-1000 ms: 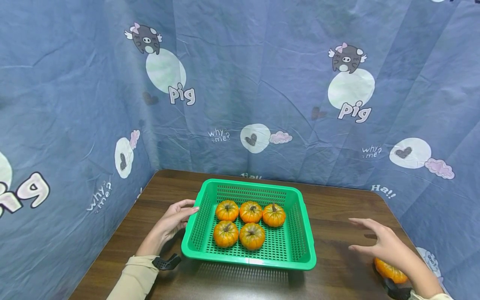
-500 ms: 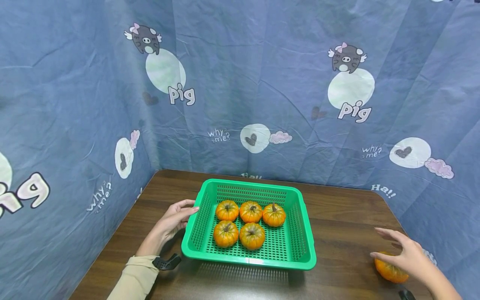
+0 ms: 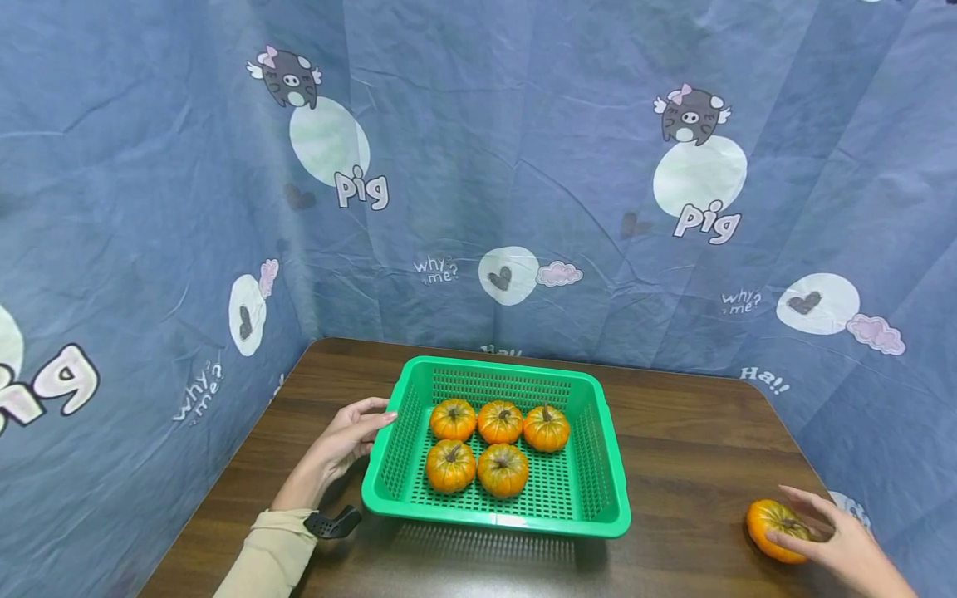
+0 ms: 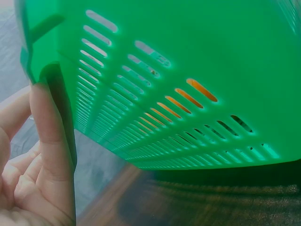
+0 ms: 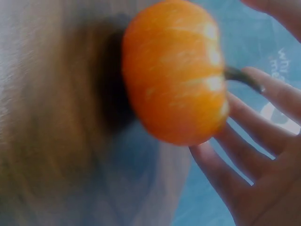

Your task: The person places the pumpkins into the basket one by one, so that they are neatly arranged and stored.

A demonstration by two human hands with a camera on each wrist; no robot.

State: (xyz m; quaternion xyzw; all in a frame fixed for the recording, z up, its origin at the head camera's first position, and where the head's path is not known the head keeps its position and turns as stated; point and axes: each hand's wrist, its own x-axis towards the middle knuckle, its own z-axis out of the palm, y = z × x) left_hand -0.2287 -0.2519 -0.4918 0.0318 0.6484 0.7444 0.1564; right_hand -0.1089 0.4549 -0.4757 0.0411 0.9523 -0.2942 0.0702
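A green plastic basket with slotted walls stands on the table and holds several small orange pumpkins. My left hand holds the basket's left rim; in the left wrist view its fingers lie against the outer wall, under the lip. Far to the right, a lone pumpkin sits on the table. Around its right side my right hand is spread, thumb and fingers apart. Seen from the right wrist, the pumpkin has its dark stem towards the palm, with fingertips right at its side.
The brown wooden table reaches back to a blue printed cloth that hangs behind it and at both sides. A black wrist strap is on the left arm.
My right hand has moved right and towards the table's front right, from beyond the lone pumpkin to beside it, its fingers still spread. The left hand and the basket have stayed put.
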